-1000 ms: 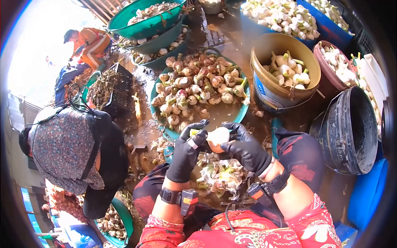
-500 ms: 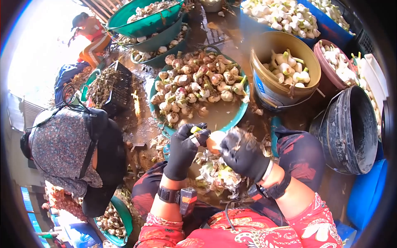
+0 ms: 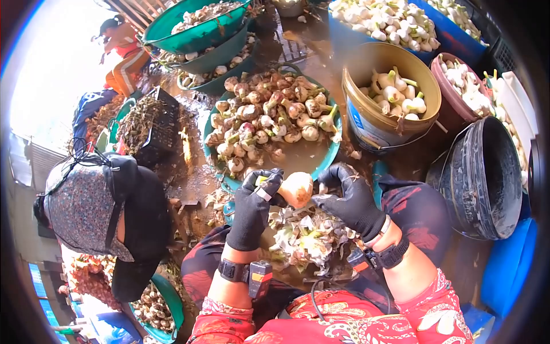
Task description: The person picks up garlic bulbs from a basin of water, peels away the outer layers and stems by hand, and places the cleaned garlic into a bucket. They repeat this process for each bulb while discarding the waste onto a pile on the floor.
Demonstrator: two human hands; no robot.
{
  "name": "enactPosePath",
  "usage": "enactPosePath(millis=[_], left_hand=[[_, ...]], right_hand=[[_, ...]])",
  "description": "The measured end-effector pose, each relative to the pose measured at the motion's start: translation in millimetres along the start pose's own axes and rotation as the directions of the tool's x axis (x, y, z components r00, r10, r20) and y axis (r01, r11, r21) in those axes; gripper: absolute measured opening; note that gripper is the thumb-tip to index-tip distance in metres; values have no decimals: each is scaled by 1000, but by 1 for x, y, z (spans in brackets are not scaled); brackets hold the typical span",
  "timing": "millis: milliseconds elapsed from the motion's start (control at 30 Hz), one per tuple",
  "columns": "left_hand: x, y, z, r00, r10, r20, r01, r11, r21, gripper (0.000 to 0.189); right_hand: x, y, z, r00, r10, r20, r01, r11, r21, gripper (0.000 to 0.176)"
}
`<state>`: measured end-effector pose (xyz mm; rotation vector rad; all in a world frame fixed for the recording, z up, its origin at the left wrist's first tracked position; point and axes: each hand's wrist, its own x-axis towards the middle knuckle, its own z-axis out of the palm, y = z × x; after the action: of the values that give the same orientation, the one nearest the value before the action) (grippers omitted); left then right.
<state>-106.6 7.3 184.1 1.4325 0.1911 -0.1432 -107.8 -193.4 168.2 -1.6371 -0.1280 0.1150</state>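
My left hand (image 3: 250, 215), in a black glove, is closed around the stem of a garlic bulb (image 3: 297, 190). The bulb's pale, brown-tinged head points right, above the near rim of a round green tub. Just right of the bulb, my gloved right hand (image 3: 350, 200) has its thumb and fingers apart and holds nothing visible. Between my knees, below both hands, lies a heap of torn garlic skins (image 3: 306, 238). The green tub (image 3: 334, 157) in front of me holds many soiled garlic bulbs (image 3: 263, 114) in murky water.
To the right stand a gold bucket (image 3: 354, 77) with peeled garlic, a pink bucket (image 3: 443, 80) and a tilted black bucket (image 3: 467, 178). Blue containers of white garlic (image 3: 389, 23) sit behind. Stacked green basins (image 3: 172, 37) are at upper left. One co-worker (image 3: 80, 200) bends at left; another person (image 3: 123, 57) sits farther back.
My right hand has moved off the bulb and opened, drawing slightly right. More of the bulb's pale head shows. My left hand still holds the stem.
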Motion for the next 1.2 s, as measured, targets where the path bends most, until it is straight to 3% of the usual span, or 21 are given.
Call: enactPosePath(millis=[33, 100, 167, 233, 300, 333, 367, 500, 567, 600, 633, 767, 800, 833, 900, 933, 967, 1067, 1100, 1133, 1200], left_hand=[[1, 0, 1, 999, 28, 24, -30, 995, 92, 23], [1, -2, 3, 999, -17, 41, 13, 997, 82, 22], [0, 0, 8, 998, -24, 56, 19, 995, 96, 19], [4, -13, -1, 992, 97, 82, -113, 967, 230, 16], [10, -21, -10, 995, 95, 36, -96, 995, 27, 16], [12, -19, -6, 998, 35, -43, -40, 992, -116, 21], [12, -17, -8, 998, 41, -46, -46, 992, -115, 21], [19, -38, -28, 999, -50, -3, 48, 965, -259, 16], [40, -75, -44, 999, -24, -25, 22, 997, -75, 18], [52, -88, -47, 1000, 16, 0, -16, 996, -83, 26], [46, -46, -19, 987, -128, 94, 151, 936, -319, 33], [60, 57, 86, 945, 141, 295, 17, 881, -473, 39], [60, 72, 104, 905, 212, 368, -63, 924, -377, 38], [64, 79, 112, 797, 370, 478, -510, 836, 203, 47], [93, 49, 122, 760, 150, 632, -152, 987, -52, 43], [92, 41, 145, 820, -38, 571, -36, 992, 119, 40], [89, 36, 162, 799, -73, 596, -86, 968, 234, 40], [111, -11, 208, 665, -50, 745, -283, 906, 313, 44], [114, -16, 221, 651, -60, 757, -278, 909, 311, 45], [118, -18, 227, 649, -57, 759, -280, 909, 308, 45], [123, -21, 235, 764, -213, 609, 0, 944, 331, 47]], right_hand=[[2, 0, 3, 1000, 2, -4, -2, 1000, -3, 24], [7, 2, 6, 927, -374, 9, 369, 910, -188, 21], [3, 7, 0, 949, -300, 99, 316, 911, -266, 22], [-1, 11, 2, 905, -412, 109, 412, 781, -469, 15], [-3, 22, 1, 865, -495, -84, 394, 774, -496, 6], [-1, 30, -7, 937, -254, -241, 237, 967, -95, 3], [1, 35, -15, 962, 42, -271, 54, 939, 339, 2], [10, 12, -46, 863, 172, -475, 57, 901, 430, 4], [3, 5, -48, 915, 401, -42, -394, 912, 117, 7], [-4, 25, -41, 976, 216, -9, -214, 962, -172, 10], [-10, 48, -28, 996, 50, 78, -10, 898, -439, 15], [0, 32, -21, 994, 58, 93, 5, 822, -570, 15], [7, 28, -28, 985, 150, 85, -76, 820, -567, 29], [7, 22, -34, 987, 143, 75, -76, 819, -569, 29], [2, 9, -43, 952, 214, 217, -18, 750, -661, 22], [2, 13, -37, 946, 196, 258, 48, 702, -711, 25], [-3, 14, -39, 894, 350, 280, -32, 673, -739, 28], [-19, 19, -50, 877, 294, 380, -53, 846, -531, 34], [-6, 21, -38, 892, 46, 450, 228, 813, -535, 31], [-6, 23, -43, 891, 58, 450, 260, 747, -612, 31], [-9, 25, -51, 916, -44, 398, 317, 686, -655, 33]])
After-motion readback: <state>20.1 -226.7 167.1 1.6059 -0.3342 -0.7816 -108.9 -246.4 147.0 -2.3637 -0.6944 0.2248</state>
